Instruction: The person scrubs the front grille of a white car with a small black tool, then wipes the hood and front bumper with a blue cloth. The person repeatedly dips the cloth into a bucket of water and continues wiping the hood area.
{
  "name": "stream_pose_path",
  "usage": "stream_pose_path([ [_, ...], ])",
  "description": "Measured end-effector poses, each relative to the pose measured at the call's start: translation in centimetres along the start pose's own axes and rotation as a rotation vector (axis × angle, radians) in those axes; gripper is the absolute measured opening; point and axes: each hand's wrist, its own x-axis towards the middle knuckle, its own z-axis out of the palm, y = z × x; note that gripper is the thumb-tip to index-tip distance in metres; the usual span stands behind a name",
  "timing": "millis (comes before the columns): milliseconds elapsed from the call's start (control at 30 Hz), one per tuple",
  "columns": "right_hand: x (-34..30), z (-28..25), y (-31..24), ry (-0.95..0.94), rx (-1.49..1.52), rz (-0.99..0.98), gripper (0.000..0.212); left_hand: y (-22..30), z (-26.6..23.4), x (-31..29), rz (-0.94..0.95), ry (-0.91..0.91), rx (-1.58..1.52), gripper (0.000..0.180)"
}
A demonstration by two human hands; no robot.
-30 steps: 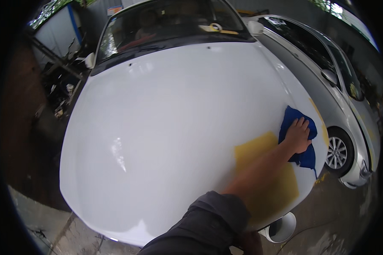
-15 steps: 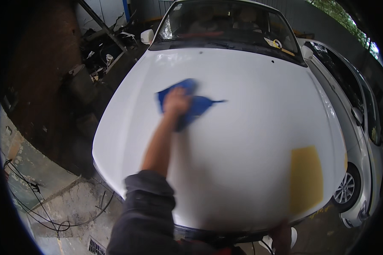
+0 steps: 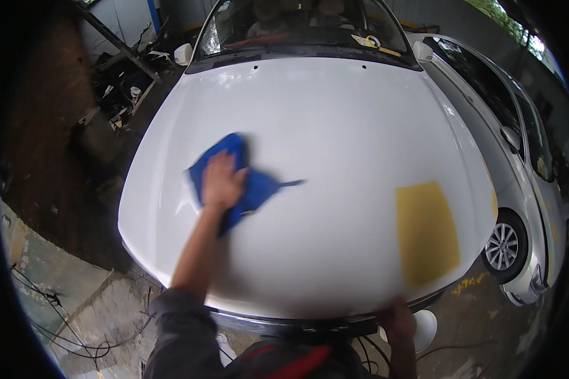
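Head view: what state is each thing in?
Hood: lowered, white, with a yellow patch
Blue cloth: spread unevenly, one strip sticking out
Left hand: flat on the blue cloth
Right hand: by the hood's front edge, grip unclear
Cables: loosely looped
White bucket: partly hidden
Silver car: standing alongside

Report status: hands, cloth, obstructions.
Left hand on blue cloth; right hand near front edge of hood. Cloth on hood, left of yellow patch. Nothing visibly blocking cloth.

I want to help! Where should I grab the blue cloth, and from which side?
Maybe pinch the blue cloth by its narrow tail, coming from the right. The tail pokes out past the cloth's edge there, while the left hand covers the middle.
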Motion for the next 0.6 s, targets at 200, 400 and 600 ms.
stream_pose_path([
  [200,0.5,-4.4,1.4,-0.188,-0.305,-0.053,0.032,26.7,2.7,-1.7,0.481,-0.130,-0.277,0.064],
  [400,2.9,-19.7,15.5,0.052,-0.561,0.430,0.031,28.1,2.9,-10.5,0.941,-0.225,-0.401,0.061],
  [600,2.8,-35.4,29.9,0.028,-0.673,0.660,0.049,9.0,-0.4,-5.7,0.529,-0.003,-0.268,0.056],
])
